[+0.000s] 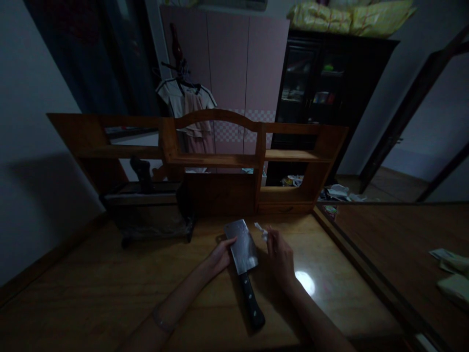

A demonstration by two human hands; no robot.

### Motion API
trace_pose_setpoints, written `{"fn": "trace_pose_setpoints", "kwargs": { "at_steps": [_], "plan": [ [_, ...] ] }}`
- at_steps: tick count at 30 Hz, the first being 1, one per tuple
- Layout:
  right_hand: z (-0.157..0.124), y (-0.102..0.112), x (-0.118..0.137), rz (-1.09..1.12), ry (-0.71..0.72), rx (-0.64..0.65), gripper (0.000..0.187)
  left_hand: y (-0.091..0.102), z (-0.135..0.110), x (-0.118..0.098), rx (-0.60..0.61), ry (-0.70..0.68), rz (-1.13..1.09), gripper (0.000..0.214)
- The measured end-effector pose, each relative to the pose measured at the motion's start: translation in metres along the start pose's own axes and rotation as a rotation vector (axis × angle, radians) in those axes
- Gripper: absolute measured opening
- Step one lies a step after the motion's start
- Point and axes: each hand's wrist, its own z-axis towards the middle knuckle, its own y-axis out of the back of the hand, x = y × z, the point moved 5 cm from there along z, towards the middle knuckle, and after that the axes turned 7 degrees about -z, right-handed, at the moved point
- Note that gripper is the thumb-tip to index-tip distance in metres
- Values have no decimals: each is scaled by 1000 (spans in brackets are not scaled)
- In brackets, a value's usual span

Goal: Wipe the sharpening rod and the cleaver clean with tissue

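A cleaver (242,247) with a broad metal blade and a black riveted handle lies over the wooden desk, its handle pointing toward me. My left hand (221,256) grips the left edge of the blade, thumb on top and fingers underneath. To the right of the blade, my right hand (279,252) is closed on a crumpled white tissue (261,231), which sticks out past the fingertips. The tissue is apart from the blade.
On the left of the wooden desk (205,313) stands a dark knife block (150,215) with a black handle (142,171) rising from it. A wooden shelf unit (220,160) runs along the back. A lower wooden surface with pale packets (454,261) lies at the right.
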Motion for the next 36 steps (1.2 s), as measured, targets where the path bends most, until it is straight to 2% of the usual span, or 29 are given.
{"fn": "trace_pose_setpoints", "kwargs": {
  "at_steps": [6, 10, 14, 17, 20, 23, 26, 28, 29, 32, 34, 36],
  "plan": [
    [-6, -13, 20, 298, 55, 149, 24, 0, 1, 0, 11, -2, 12, 25],
    [-6, -19, 13, 466, -107, 192, 23, 0, 0, 0, -11, -15, 19, 22],
    [0, -16, -5, 599, -306, 151, 35, -1, 0, 0, -39, -15, 25, 20],
    [3, -19, -14, 699, -432, 175, 46, -2, 0, 0, -40, -15, 15, 20],
    [2, -28, -17, 780, -463, 243, 47, -3, 0, 1, -22, 4, 13, 22],
    [0, -32, -25, 791, -485, 211, 45, -2, -1, 0, -37, -12, 20, 23],
    [-1, -23, -30, 710, -510, 148, 49, -2, -1, 0, -29, -16, 18, 24],
    [3, -6, -27, 602, -457, 46, 47, -2, -1, 0, -6, -5, 6, 26],
    [5, 4, -23, 529, -385, -25, 43, -2, -1, 0, -3, 1, 1, 26],
    [10, 26, -1, 285, -44, -176, 37, 0, -1, 0, -26, 11, -2, 23],
    [8, 23, 11, 195, 137, -136, 39, -1, 0, 0, -26, 11, -6, 23],
    [5, 10, 15, 193, 231, -22, 41, -2, 0, 1, -18, 9, -13, 23]
  ]
}}
